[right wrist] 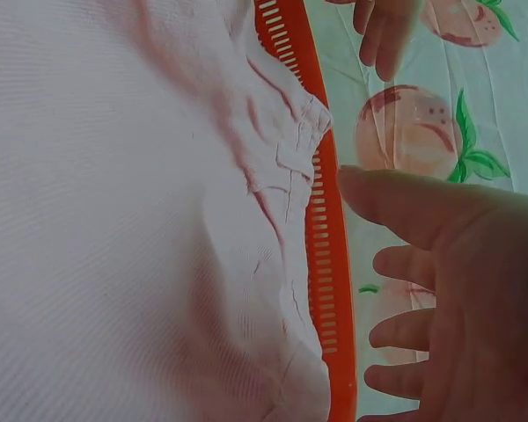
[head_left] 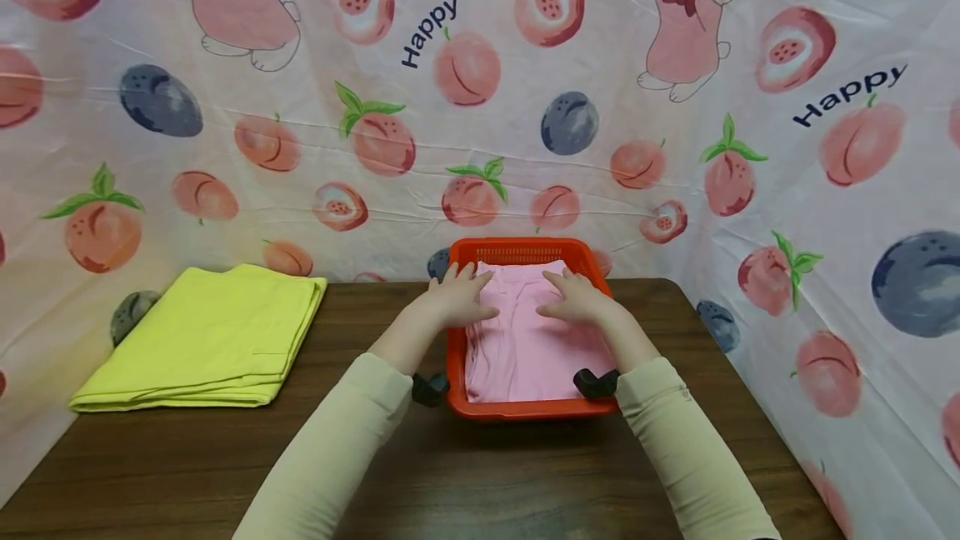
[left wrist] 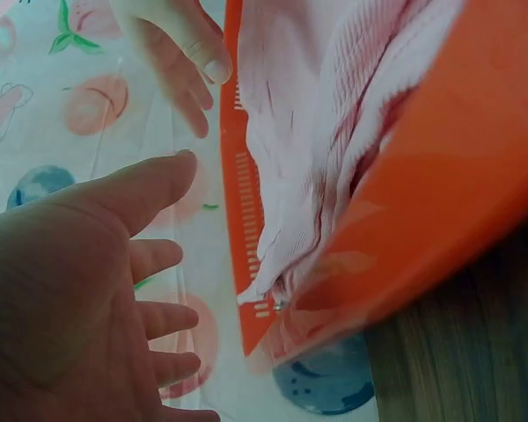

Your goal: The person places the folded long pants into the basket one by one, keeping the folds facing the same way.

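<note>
While a folded yellow cloth [head_left: 202, 340] lies on the desk [head_left: 187, 473] well left of the left grip [head_left: 453, 300], that grip hovers by the left rim of an orange basket [head_left: 525, 412], fingers and thumb spread, holding nothing. Below and between the grips, folded pink trousers [head_left: 517, 365] lie inside the basket. The right grip [head_left: 577, 300] hovers over its right side, fingers likewise apart and without hold of anything. Beyond both grips hangs a fruit-printed sheet [head_left: 615, 65].
</note>
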The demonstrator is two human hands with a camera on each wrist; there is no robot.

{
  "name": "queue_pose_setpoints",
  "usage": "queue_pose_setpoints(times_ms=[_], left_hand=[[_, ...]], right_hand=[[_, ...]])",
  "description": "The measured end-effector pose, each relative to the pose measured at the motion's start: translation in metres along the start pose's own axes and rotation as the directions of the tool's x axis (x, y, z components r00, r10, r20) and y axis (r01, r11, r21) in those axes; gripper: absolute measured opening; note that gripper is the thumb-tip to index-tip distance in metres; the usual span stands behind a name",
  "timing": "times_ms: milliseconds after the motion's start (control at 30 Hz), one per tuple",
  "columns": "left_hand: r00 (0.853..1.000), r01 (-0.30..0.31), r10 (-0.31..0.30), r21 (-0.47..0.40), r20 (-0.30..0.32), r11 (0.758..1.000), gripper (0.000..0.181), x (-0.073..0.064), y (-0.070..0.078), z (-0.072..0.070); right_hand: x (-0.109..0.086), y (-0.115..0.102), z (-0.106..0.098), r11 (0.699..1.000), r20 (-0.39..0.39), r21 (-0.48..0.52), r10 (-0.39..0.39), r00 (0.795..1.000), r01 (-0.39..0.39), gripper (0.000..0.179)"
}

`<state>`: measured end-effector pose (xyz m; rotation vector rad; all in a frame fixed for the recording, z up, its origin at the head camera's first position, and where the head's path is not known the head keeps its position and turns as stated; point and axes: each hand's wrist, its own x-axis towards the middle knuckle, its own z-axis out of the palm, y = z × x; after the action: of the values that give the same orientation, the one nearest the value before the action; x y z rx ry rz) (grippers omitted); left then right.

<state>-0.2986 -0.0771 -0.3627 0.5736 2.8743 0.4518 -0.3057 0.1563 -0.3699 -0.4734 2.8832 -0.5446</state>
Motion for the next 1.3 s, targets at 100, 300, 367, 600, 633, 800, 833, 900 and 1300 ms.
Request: queue_pose_setpoints(times_ms=[100, 300, 367, 600, 633, 800, 833, 900, 1300], left_hand=[[0.999, 0.002, -0.002, -0.013, -0.038, 1.0, 0.071, -0.002, -0.005, -0.002], [0.992, -0.025, 0.024, 0.0, -0.128, 1.0, 0.071, -0.007, -0.017, -0.005], [0.987, -0.037, 0.038, 0.012, -0.154, 0.999, 0.071, -0.009, -0.021, -0.006], [0.968, -0.054, 0.068, 0.066, -0.243, 0.996, 0.073, -0.019, -0.035, -0.009], [0.966, -0.048, 0.065, 0.074, -0.249, 0.996, 0.073, -0.021, -0.037, -0.009], [0.965, -0.012, 0.033, 0.083, -0.261, 0.996, 0.074, -0.031, -0.047, -0.013], [0.965, -0.004, 0.026, 0.084, -0.261, 0.996, 0.074, -0.033, -0.049, -0.014], [0.964, -0.001, 0.022, 0.08, -0.266, 0.997, 0.074, -0.037, -0.054, -0.015], [0.955, 0.041, 0.004, 0.145, -0.297, 0.989, 0.074, -0.06, -0.078, -0.016]], right_hand=[[-0.001, -0.004, 0.001, 1.0, -0.031, 0.005, -0.016, 0.999, 0.017, 0.072], [-0.001, -0.012, 0.003, 0.998, -0.104, 0.0, -0.055, 0.993, 0.056, 0.07], [-0.001, -0.016, 0.004, 0.998, -0.117, 0.007, -0.056, 0.992, 0.057, 0.069], [-0.005, -0.03, 0.004, 0.998, -0.154, -0.032, -0.062, 0.986, 0.057, 0.073], [-0.005, -0.032, 0.004, 0.997, -0.159, -0.044, -0.063, 0.985, 0.057, 0.074], [-0.009, -0.043, 0.004, 0.995, -0.173, -0.085, -0.067, 0.983, 0.053, 0.075], [-0.009, -0.045, 0.004, 0.994, -0.173, -0.093, -0.069, 0.982, 0.054, 0.075], [-0.011, -0.05, 0.005, 0.992, -0.173, -0.112, -0.077, 0.982, 0.058, 0.075], [-0.015, -0.084, 0.015, 0.985, -0.167, -0.147, -0.12, 0.979, 0.096, 0.077]])
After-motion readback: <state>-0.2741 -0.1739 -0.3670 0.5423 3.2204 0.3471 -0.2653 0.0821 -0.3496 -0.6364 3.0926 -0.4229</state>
